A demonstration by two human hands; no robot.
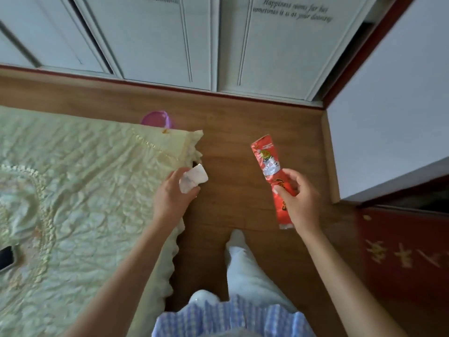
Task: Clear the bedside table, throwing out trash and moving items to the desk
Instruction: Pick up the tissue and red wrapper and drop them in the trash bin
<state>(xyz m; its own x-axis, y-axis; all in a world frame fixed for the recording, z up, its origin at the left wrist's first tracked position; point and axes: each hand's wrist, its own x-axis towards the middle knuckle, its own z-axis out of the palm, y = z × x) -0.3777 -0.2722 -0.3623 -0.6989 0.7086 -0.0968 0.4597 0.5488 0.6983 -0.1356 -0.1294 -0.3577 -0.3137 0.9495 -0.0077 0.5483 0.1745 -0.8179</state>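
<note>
My left hand (171,197) is closed around a crumpled white tissue (193,178), held just off the corner of the bed. My right hand (300,198) grips a long red snack wrapper (268,164) with a cartoon print, holding it upright over the wooden floor. Both hands are in front of me at about the same height, roughly a hand's width of floor between them. The bedside table and the desk are not clearly visible.
A bed with a pale yellow quilted cover (80,190) fills the left. A purple bin (156,120) peeks out beyond its far corner. White wardrobe doors (158,37) line the back, a white and red cabinet (388,142) stands right. A dark phone (6,257) lies on the bed.
</note>
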